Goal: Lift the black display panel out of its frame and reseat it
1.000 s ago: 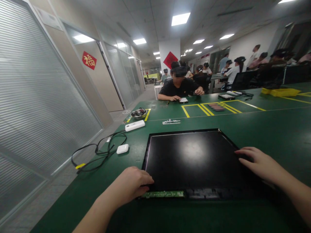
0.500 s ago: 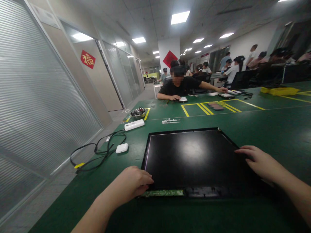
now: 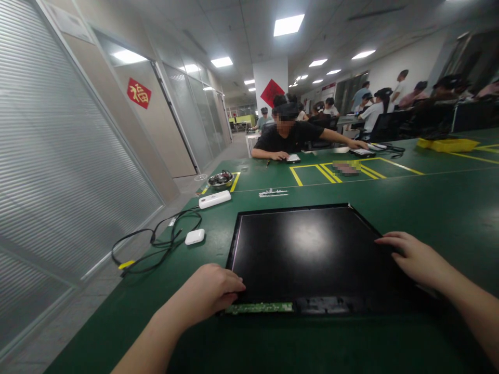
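A black LCD display panel (image 3: 296,249) lies face up, its frame around a glossy screen that reflects a ceiling light. Along its near edge runs a strip of green circuit board (image 3: 260,307). My left hand (image 3: 213,289) is closed at the panel's lower left corner, fingertips over the frame and onto the screen. At the right edge, my right hand (image 3: 413,258) grips the frame with its fingers bent over the side; its lower fingers are partly hidden.
On the green table (image 3: 195,343), a white earbud case (image 3: 195,237), a white power bank (image 3: 215,199) and black cables (image 3: 156,244) lie left. Beyond are a metal bowl (image 3: 221,179), white scraps (image 3: 273,193) and a yellow tray (image 3: 448,145). A person (image 3: 290,136) sits opposite.
Hardly anything differs. The whole view has shifted very slightly; both hands keep their places on the panel's edges.
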Demonstrator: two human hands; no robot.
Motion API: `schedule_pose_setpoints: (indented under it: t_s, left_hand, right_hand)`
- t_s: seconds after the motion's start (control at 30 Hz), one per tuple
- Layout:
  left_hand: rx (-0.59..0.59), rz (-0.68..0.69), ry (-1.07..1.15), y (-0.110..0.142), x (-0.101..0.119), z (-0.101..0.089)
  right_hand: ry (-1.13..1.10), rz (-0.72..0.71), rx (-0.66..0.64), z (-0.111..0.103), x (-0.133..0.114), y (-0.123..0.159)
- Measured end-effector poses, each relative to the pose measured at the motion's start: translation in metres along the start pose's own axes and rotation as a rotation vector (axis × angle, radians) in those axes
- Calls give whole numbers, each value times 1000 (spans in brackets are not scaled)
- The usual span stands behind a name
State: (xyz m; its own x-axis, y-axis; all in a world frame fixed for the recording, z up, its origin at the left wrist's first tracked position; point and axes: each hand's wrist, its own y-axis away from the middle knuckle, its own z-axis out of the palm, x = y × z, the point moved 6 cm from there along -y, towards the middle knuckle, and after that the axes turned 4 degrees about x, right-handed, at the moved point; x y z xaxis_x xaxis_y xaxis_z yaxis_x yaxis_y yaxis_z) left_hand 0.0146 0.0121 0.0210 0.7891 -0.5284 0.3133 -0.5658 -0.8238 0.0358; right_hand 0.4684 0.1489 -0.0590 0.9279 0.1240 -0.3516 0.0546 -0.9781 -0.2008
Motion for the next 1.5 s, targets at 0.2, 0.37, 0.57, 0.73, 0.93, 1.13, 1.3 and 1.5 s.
schedule_pose_setpoints:
  t_s: [0.2,0.37,0.57,0.73,0.93,1.13,1.3,1.5]
  left_hand:
    - [34,-59,3,-1,-5,-3]
    - [210,-210,-15,-2,-16,-12]
    - [399,-410,-68,-3,-44,-12]
    - [412,-516,-95,-5,-66,0]
    - [241,-572,-145,-9,-75,16]
    - [173,-596,-192,-11,-71,19]
    - [162,-601,-195,-11,-75,21]
    - [171,-615,-205,-11,-79,23]
  right_hand:
    - [21,-3,-23,0,0,-1]
    - [7,1,-11,-3,-1,0]
    - [-32,34,-10,-3,-1,-1]
    - [-26,30,-14,-2,2,-4]
    - [50,36,0,0,3,-6]
    - [163,-6,39,7,-14,-3]
    - [125,46,89,13,-2,-7]
    - [4,58,109,10,9,-11]
